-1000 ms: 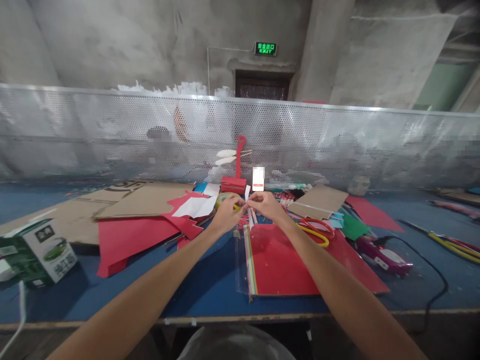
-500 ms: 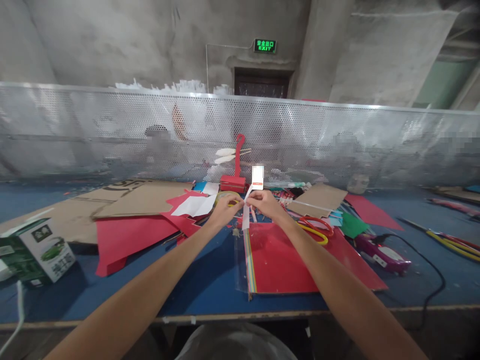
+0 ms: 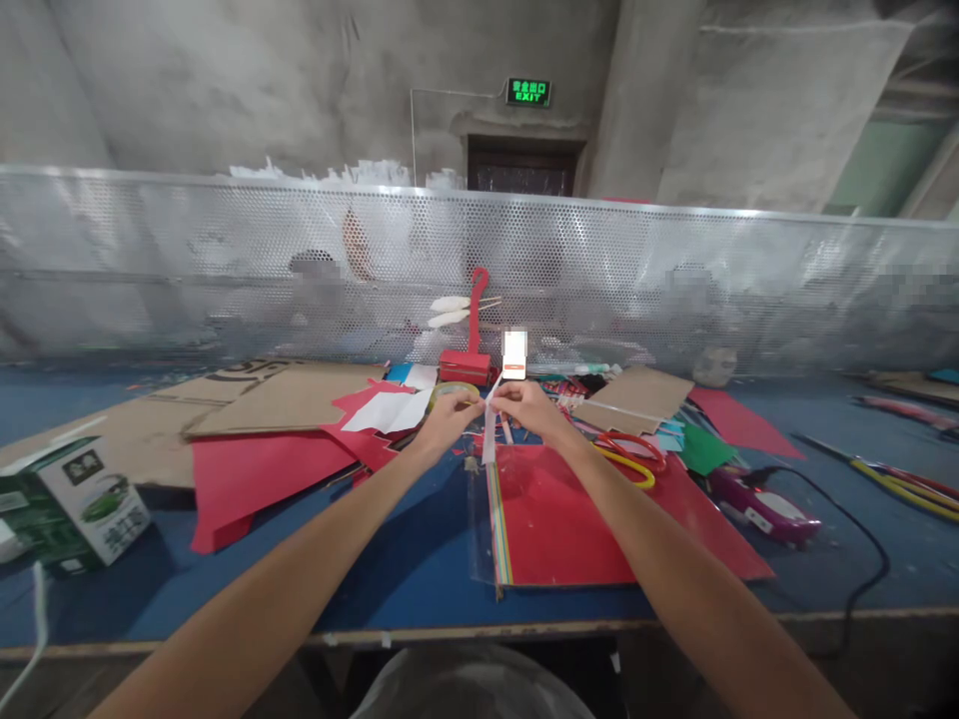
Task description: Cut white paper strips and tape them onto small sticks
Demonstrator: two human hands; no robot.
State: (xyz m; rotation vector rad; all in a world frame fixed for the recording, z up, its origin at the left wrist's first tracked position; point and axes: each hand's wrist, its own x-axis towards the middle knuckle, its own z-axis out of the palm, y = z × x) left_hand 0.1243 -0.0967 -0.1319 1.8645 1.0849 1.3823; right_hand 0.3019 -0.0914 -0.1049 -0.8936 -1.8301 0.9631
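White and narrow, the strip [image 3: 489, 439] is pinched at the fingertips of our right grip [image 3: 530, 407]; its longer part hangs below the fingers toward the upper left corner of a red stack, and a short end rises above them. Our left grip [image 3: 452, 417] is narrow, its fingertips brought up to the strip's left side; we cannot tell whether they clasp it.

Just beyond the right grip we see a bright, phone-like rectangle [image 3: 514, 350]. Beyond the left grip lie a yellowish roll of tape [image 3: 459, 385] and a red box-shaped piece [image 3: 465, 366] with an upright, hooked red handle [image 3: 475, 318]; two white leaf-like shapes [image 3: 450, 312] show beside the handle.

Nearer to us than the grips is the red stack [image 3: 561, 519], with striped, many-coloured edges. Right of the grips we note red and yellow loops [image 3: 625, 465], cardboard [image 3: 636, 401], a green sheet [image 3: 704, 449] and a purple device [image 3: 771, 514] with a black cable [image 3: 875, 539]. Left of them are white paper [image 3: 384, 410], a large red sheet [image 3: 262, 484], brown cardboard sheets [image 3: 281, 401] and, farthest out, a green-and-white carton [image 3: 109, 504].

Beneath all these lies our blue desk [image 3: 405, 569]; behind it stands a perforated metal screen [image 3: 636, 270], with a green exit sign [image 3: 528, 93] above.
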